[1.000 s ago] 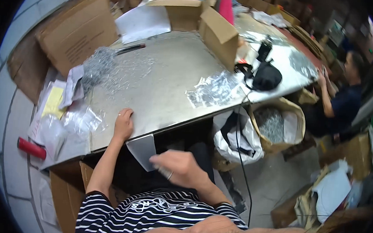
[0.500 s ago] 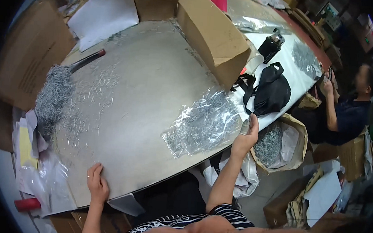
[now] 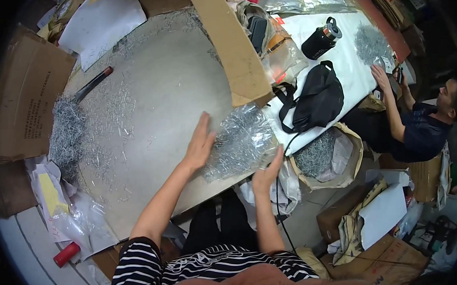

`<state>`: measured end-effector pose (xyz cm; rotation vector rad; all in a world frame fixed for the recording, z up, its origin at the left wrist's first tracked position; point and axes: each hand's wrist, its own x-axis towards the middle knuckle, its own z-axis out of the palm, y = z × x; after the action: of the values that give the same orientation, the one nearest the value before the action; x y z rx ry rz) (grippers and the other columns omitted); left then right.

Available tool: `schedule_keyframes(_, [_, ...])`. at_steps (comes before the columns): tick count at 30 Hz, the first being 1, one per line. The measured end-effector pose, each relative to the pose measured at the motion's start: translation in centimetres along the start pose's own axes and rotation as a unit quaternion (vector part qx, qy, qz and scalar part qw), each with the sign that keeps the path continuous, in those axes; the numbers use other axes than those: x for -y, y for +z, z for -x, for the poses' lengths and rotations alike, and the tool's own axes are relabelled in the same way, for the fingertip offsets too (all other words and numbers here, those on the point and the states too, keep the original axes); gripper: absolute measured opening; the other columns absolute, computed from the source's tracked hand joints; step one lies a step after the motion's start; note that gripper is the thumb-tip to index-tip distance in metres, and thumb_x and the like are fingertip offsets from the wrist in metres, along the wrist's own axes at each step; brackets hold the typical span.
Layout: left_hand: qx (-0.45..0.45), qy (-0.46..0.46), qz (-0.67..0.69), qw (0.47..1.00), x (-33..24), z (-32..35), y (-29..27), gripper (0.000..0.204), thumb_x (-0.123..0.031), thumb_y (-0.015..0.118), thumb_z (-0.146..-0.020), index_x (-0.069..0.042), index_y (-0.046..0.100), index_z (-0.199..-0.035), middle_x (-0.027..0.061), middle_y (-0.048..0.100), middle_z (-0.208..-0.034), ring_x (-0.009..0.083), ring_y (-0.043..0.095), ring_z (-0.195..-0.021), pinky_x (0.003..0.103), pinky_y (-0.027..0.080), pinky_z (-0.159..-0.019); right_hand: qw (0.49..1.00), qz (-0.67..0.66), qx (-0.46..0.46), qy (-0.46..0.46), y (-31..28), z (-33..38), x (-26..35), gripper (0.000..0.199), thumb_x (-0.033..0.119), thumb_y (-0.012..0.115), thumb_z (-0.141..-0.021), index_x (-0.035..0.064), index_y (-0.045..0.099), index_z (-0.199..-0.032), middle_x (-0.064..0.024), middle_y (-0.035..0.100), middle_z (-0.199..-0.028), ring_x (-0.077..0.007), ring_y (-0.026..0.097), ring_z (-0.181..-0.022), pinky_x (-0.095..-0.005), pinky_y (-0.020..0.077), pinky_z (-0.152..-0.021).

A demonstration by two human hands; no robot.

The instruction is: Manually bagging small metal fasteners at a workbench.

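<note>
A clear plastic bag filled with thin silvery pin-like metal pieces [image 3: 243, 139] lies flat near the table's right front edge. My left hand [image 3: 201, 145] is at the bag's left side, fingers stretched out. On the opposite side, my right hand [image 3: 267, 173] is held by the bag's lower right corner, with its fingers straight. Neither hand is wrapped round anything; whether they touch the plastic is hard to tell. A heap of similar metal pieces [image 3: 67, 136] sits at the table's left, with more scattered beside it. A dark tool handle with a red end [image 3: 95, 83] sticks out above the heap.
A cardboard box flap [image 3: 234, 50] borders the work surface [image 3: 157, 100]. Beyond it are a black bottle [image 3: 321, 40] and black bag [image 3: 319, 96]. An open sack of metal pieces [image 3: 315, 156] stands right, near a seated co-worker [image 3: 420, 121]. A red roll [image 3: 67, 254] lies lower left.
My left hand has moved from the front left table edge to the bag's left side. My right hand has come down to the bag's lower right corner. The view has shifted.
</note>
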<state>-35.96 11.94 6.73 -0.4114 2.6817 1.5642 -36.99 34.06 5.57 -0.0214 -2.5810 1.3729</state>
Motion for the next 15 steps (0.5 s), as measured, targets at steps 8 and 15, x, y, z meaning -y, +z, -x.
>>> schedule_keyframes(8, [-0.003,0.066,0.071,0.995,-3.1,-4.0,2.7,0.055,-0.023,0.045,-0.098,-0.001,0.030,-0.146,0.0233,0.034,-0.148,0.0353,0.036,-0.136,0.039,0.029,-0.112,0.999,-0.022,0.006,-0.034,1.1,-0.7,0.8,0.057,0.032,0.045,-0.100,-0.0077,0.035,-0.139,-0.0241,0.040,-0.144,-0.0363,0.036,-0.135,-0.0395,0.0256,-0.113])
schedule_keyframes(15, [0.089,0.089,-0.057,0.990,-6.0,-13.0,5.9,0.033,-0.023,0.057,-0.092,0.000,0.061,-0.115,0.0135,0.068,-0.105,0.0237,0.063,-0.097,0.037,0.048,-0.086,0.996,-0.076,0.053,0.016,0.3,-7.2,-2.1,0.042,0.015,0.049,-0.095,-0.0047,0.047,-0.132,-0.0208,0.050,-0.137,-0.0331,0.047,-0.127,-0.0364,0.0314,-0.109])
